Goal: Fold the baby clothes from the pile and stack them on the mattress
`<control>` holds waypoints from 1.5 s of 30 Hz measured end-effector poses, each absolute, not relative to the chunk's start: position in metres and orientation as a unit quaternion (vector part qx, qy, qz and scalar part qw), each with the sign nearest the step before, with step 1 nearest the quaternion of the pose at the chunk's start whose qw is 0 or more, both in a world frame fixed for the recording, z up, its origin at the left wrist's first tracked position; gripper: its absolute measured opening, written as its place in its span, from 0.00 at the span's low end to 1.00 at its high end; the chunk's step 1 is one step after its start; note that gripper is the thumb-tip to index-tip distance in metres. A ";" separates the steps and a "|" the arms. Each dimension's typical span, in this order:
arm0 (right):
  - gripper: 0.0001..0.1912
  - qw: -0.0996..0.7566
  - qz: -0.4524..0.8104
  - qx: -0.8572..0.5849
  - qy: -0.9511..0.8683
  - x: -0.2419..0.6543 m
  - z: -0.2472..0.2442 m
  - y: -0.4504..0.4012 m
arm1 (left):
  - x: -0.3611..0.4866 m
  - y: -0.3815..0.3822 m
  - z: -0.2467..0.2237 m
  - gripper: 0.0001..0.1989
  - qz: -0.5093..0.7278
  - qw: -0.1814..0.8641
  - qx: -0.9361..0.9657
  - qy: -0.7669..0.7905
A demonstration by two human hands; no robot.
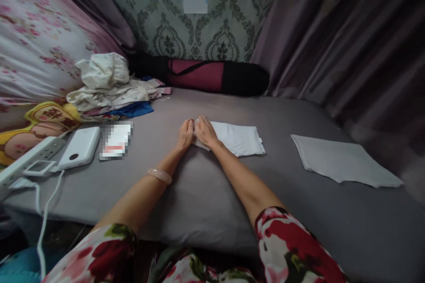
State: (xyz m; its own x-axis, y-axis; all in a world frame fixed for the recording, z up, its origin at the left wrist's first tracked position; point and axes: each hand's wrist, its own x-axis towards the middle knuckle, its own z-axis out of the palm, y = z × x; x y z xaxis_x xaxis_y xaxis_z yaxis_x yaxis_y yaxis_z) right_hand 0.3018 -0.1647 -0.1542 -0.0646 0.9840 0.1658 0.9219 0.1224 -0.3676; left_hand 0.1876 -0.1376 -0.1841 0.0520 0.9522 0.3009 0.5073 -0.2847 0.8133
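The folded white cloth (239, 138) lies flat near the middle of the grey-covered bed (199, 212), stretching from the hands toward three o'clock. The left hand (186, 133) is at its near-left end, and the right hand (205, 131) rests over that same end, just beside the left at three o'clock. The fingers of both hands are narrow, drawn close together at the cloth; whether they pinch it I cannot tell, since the knuckles hide the tips. A pale bangle (160, 176) circles the left forearm, and floral sleeves (292, 243) cover the upper arms. Reckoned from the hands, a folded grey cloth (345, 161) lies flat, well apart, between three and four o'clock. At nine o'clock are a blurred-out white packet (117, 140) and, beyond it, a white power bank (79, 147), with a white power strip (33, 159) farther out. A heap of rumpled clothes (109, 84) sits at ten o'clock, with a yellow cartoon plush (46, 124) near it, toward nine. At twelve, a black and maroon long bag (199, 75) lies against the patterned wall (222, 31).
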 end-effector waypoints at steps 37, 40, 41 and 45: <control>0.26 0.140 0.092 -0.733 -0.659 0.464 -0.152 -0.226 | 0.206 -0.126 -0.175 0.32 0.069 0.089 0.843 0.526; 0.22 0.167 0.058 -0.798 -0.577 0.481 -0.142 -0.240 | 0.195 -0.114 -0.169 0.32 0.108 0.084 0.781 0.610; 0.20 0.162 0.054 -0.821 -0.545 0.486 -0.140 -0.246 | 0.192 -0.111 -0.167 0.31 0.104 0.095 0.762 0.632; 0.16 0.130 0.070 -0.860 -0.488 0.494 -0.134 -0.266 | 0.188 -0.106 -0.155 0.20 0.064 0.160 0.718 0.674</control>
State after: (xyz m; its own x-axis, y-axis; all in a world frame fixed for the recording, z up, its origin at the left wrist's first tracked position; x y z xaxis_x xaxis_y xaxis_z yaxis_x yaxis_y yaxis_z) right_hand 0.4943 -0.2660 -0.1342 0.5130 0.8583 0.0068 0.8217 -0.4888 -0.2930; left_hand 0.1879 -0.1065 -0.1548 0.0825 0.9888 -0.1242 0.9478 -0.0393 0.3165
